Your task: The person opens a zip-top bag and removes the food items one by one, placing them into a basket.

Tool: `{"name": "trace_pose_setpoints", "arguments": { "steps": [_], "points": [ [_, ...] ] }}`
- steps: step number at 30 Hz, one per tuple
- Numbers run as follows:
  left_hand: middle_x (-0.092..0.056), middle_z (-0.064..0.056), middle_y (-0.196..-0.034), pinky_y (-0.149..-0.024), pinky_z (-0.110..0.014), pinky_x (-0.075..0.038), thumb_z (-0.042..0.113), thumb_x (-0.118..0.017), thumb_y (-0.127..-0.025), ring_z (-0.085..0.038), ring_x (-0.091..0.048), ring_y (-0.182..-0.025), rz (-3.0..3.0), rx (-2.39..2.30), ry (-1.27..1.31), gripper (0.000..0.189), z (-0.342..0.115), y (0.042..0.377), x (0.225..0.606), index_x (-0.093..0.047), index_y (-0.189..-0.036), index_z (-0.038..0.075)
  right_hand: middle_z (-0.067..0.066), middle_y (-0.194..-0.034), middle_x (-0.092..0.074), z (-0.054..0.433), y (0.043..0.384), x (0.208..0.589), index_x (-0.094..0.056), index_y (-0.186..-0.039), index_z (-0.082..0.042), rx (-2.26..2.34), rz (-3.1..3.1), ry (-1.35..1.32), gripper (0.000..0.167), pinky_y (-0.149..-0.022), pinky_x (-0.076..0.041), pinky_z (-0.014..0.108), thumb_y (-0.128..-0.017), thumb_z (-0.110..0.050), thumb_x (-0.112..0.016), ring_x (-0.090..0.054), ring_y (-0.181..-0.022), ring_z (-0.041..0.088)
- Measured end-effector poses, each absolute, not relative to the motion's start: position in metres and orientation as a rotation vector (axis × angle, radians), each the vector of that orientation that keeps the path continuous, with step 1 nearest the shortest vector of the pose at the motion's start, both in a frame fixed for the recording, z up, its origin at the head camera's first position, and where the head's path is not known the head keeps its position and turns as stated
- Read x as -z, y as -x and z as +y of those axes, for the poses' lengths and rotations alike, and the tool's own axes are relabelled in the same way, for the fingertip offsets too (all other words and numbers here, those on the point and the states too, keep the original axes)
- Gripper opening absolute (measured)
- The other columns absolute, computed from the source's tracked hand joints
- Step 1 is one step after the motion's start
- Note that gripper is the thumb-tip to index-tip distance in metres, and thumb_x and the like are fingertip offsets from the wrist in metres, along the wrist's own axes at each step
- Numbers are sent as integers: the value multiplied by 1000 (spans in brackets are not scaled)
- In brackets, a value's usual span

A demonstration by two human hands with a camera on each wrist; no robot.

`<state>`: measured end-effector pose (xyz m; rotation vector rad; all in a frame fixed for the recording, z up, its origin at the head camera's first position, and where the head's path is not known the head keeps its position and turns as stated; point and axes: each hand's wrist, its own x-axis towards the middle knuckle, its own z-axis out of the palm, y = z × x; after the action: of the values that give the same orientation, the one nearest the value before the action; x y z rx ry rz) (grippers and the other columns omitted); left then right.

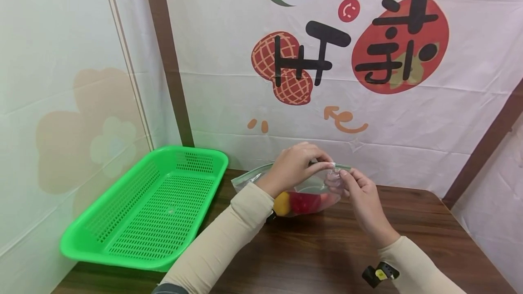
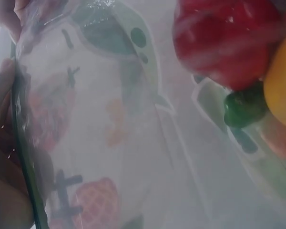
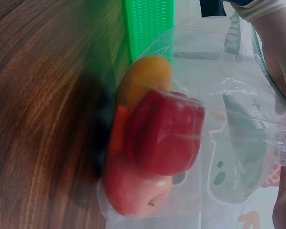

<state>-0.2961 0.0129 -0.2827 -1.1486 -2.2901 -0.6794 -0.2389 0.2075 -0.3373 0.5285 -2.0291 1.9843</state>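
Note:
A clear zip bag [image 1: 250,179] with a green seal strip hangs upright over the table, held at its top edge by both hands. My left hand [image 1: 300,165] pinches the strip near its right end. My right hand [image 1: 365,196] pinches the crumpled plastic at that same corner, close to the left fingertips. Inside the bag, low down, are a red bell pepper [image 3: 166,133] with a green stem, a yellow-orange fruit [image 3: 147,78] and a pinkish-red apple [image 3: 133,187]. An orange piece [image 3: 117,129] shows partly behind the pepper; its kind is hidden.
A green perforated plastic basket [image 1: 159,214] stands at the left of the dark wooden table [image 1: 327,257]. Behind the table hangs a white printed cloth [image 1: 220,58], and another cloth wall [image 1: 53,58] closes the left side.

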Motion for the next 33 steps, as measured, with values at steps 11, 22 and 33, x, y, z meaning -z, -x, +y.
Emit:
{"name": "trace_pose_setpoints", "arguments": {
  "steps": [11, 22, 33],
  "points": [
    [-69, 17, -94, -77, -19, -47, 42, -66, -94, -1, -58, -88, -2294, 700, 1145, 24, -1, 298, 280, -78, -106, 25, 10, -105, -73, 212, 239, 334, -60, -115, 8, -1938, -2064, -538, 40, -84, -56, 34, -107, -30, -49, -70, -97, 17],
    [-70, 15, -94, -76, -23, -48, 37, -69, -94, -5, -60, -90, -2287, 659, 1161, 18, -19, 298, 277, -77, -104, 24, 13, -105, -73, 213, 237, 332, -61, -115, 8, -1925, -2058, -492, 41, -84, -56, 35, -107, -30, -50, -70, -97, 19],
    [-70, 16, -95, -79, -25, -49, 38, -69, -94, -4, -57, -94, -2329, 642, 1119, 18, -38, 297, 274, -78, -104, 26, 11, -105, -72, 216, 235, 332, -60, -114, 8, -1934, -2054, -462, 42, -85, -56, 34, -107, -32, -50, -69, -99, 20]
  ]
}}
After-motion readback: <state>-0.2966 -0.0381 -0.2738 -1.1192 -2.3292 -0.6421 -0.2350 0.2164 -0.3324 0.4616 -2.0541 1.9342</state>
